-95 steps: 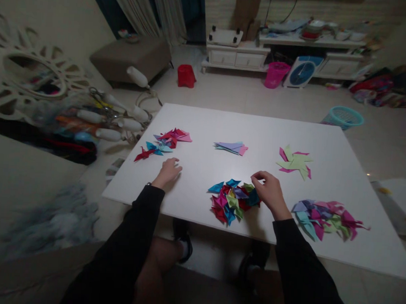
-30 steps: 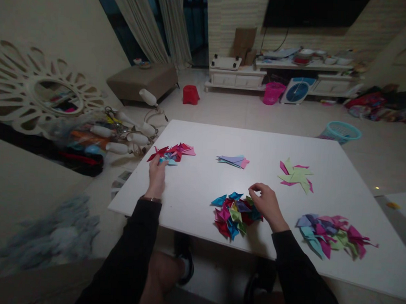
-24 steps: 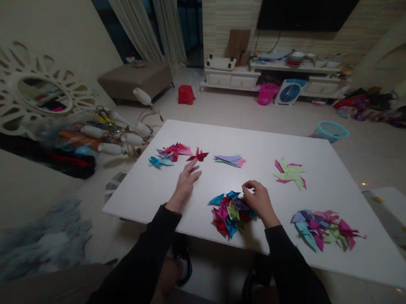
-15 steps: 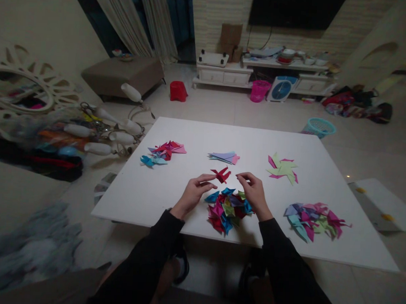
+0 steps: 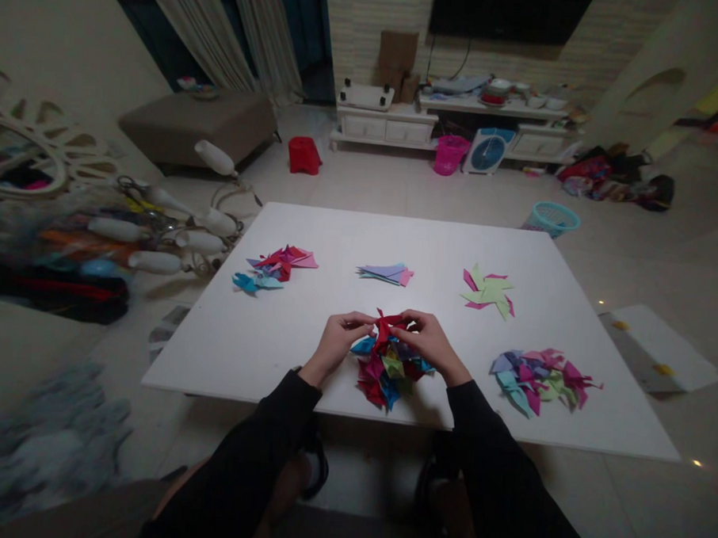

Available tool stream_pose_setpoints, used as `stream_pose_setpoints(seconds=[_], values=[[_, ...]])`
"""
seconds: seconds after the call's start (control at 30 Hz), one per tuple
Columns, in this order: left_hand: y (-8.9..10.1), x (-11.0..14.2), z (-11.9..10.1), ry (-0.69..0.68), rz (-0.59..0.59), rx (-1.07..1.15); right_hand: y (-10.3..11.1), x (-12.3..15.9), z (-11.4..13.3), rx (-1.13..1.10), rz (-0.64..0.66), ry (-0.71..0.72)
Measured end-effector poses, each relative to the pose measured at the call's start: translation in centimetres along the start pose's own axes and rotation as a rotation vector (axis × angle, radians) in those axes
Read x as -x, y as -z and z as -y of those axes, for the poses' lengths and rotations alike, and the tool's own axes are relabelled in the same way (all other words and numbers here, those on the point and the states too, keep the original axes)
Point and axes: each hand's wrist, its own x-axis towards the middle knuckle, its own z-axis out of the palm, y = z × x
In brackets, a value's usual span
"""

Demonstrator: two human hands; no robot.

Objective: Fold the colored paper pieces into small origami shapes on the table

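A red origami crane [image 5: 386,326] is pinched between the fingertips of my left hand [image 5: 341,338] and my right hand [image 5: 428,342]. Both hands are closed on it, one at each side. Just below it, near the front edge of the white table [image 5: 224,358], lies a pile of folded paper pieces [image 5: 390,373] in blue, pink, red and green. The crane hides the far part of this pile.
Beyond my hands lies a flat bundle of folded paper [image 5: 386,273]. A green and pink paper pinwheel shape [image 5: 487,290] is to its right. Folded paper heaps lie at left [image 5: 276,267] and right [image 5: 541,378]. A lamp with several white shades [image 5: 202,240] stands left of the table.
My hands have closed on the red crane, which lay on the table between them before. It is now lifted nearer to me, over the far side of the pile. The view has shifted slightly.
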Motion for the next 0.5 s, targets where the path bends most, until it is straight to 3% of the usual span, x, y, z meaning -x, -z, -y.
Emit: stream_pose_setpoints(seconds=[0.3, 0.5], values=[[-0.43, 0.25, -0.07, 0.033, -0.054, -0.027, -0.41, 0.09, 0.10, -0.025, 0.047, 0.030], [-0.40, 0.27, -0.49, -0.034, -0.075, -0.047, -0.46, 0.02, 0.00, -0.061, 0.054, 0.051]])
